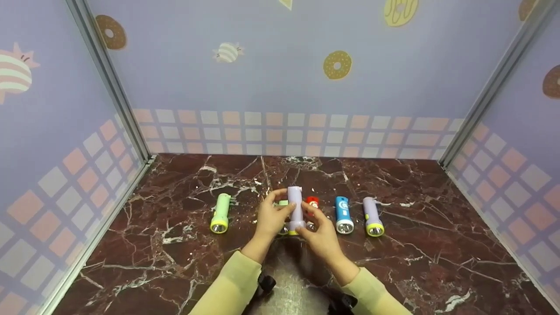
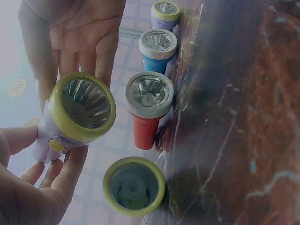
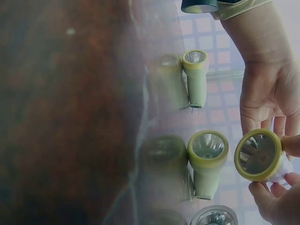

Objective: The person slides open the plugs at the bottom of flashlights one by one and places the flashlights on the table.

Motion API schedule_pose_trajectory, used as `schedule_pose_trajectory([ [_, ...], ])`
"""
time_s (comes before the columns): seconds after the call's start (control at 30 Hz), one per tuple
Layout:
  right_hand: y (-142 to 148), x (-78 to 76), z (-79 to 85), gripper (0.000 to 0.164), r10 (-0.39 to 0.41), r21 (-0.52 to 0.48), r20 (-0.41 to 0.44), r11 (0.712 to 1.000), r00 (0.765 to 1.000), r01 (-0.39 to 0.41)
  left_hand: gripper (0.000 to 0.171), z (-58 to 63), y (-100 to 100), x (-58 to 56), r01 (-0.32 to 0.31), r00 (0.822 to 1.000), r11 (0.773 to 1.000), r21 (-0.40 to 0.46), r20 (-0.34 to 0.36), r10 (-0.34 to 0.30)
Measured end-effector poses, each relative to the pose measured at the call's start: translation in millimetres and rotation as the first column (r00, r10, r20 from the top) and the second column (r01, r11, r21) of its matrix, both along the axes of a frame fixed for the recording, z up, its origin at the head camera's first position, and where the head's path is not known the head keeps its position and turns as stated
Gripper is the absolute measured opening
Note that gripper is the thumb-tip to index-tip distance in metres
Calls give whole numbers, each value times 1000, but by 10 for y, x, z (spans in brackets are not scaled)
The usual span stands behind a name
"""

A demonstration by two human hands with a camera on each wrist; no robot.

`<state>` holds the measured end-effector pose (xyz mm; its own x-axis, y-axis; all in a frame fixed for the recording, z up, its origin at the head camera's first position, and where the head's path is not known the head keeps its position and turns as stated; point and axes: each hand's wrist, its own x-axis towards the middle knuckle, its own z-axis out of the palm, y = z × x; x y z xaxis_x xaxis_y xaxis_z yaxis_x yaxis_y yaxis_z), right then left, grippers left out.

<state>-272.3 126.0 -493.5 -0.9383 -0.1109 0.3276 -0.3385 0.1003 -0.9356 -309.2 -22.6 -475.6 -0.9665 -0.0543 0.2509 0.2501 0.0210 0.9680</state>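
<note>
Lilac torch (image 1: 296, 205) pinched btwn both hands, raised over marbled table (image 1: 144, 271)
Head view: L hand (image 1: 270, 218) pinches it from left, R hand (image 1: 323, 234) from right, thumb near yellow rim (image 1: 293, 233); partly hidden green torch (image 1: 283, 203) & red torch (image 1: 313, 202) lie just beyond, blue torch (image 1: 343, 210) & second lilac torch (image 1: 372, 213) to the right, another green torch (image 1: 221, 210) to the left; L-wrist view: held torch's lens (image 2: 85, 104) in full view, yellow switch (image 2: 56, 145) showing, red torch lies apart from it; R-wrist view: same two-handed pinch, both green torches lie on table, apart from it
</note>
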Motion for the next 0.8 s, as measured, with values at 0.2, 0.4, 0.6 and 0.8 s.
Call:
schedule_pose_trajectory([
  [0.2, 14, 3, -28, 63, -5, -11, 20, 1000, 1000, 5, 45, -7, 6, 2, 12, 1000, 1000, -17, 9, -12],
  [0.4, 32, 21, -38, 62, -22, -3, 32, 1000, 999, 22, 50, -31, 3, 15, 48, 999, 998, -31, 8, -47],
  [0.6, 61, 18, -59, 59, -34, 11, 1, 999, 999, 34, 56, -38, -2, 30, 102, 995, 994, -26, -17, -103],
  [0.8, 68, 7, -79, 59, -43, -3, -12, 999, 999, 43, 56, -34, -1, 52, 138, 990, 990, -37, -22, -138],
])
